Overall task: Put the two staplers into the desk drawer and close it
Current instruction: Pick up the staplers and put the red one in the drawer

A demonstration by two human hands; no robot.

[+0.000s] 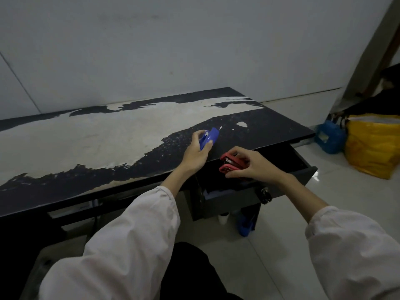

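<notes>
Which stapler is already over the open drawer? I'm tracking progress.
The red plastic stapler, held in the right hand above the open black desk drawer. The blue plastic stapler, in the left hand, is over the desktop.

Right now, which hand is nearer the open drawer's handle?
Right. The right hand holds the red stapler over the drawer, just above the handle; the left hand grips the blue stapler on the desktop.
</notes>
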